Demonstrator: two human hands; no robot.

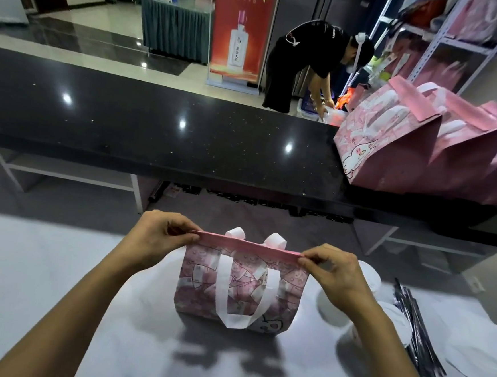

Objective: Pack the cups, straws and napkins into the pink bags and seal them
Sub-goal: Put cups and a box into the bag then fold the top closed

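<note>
A pink printed bag [242, 289] with white handles stands upright on the white table [54, 292] in front of me. Its top edge is pressed flat and closed. My left hand [160, 235] pinches the left end of that top edge. My right hand [336, 269] pinches the right end. Just right of the bag lie white cups [335, 311] on their sides, partly hidden by my right forearm. Dark wrapped straws [417, 329] lie in a bundle further right, beside white napkins [478, 352].
A long black counter [157, 127] runs across behind the table. Three closed pink bags [417, 148] stand on its right end. Beyond it a person in black bends over a bin near shelving. A red banner stands at the back.
</note>
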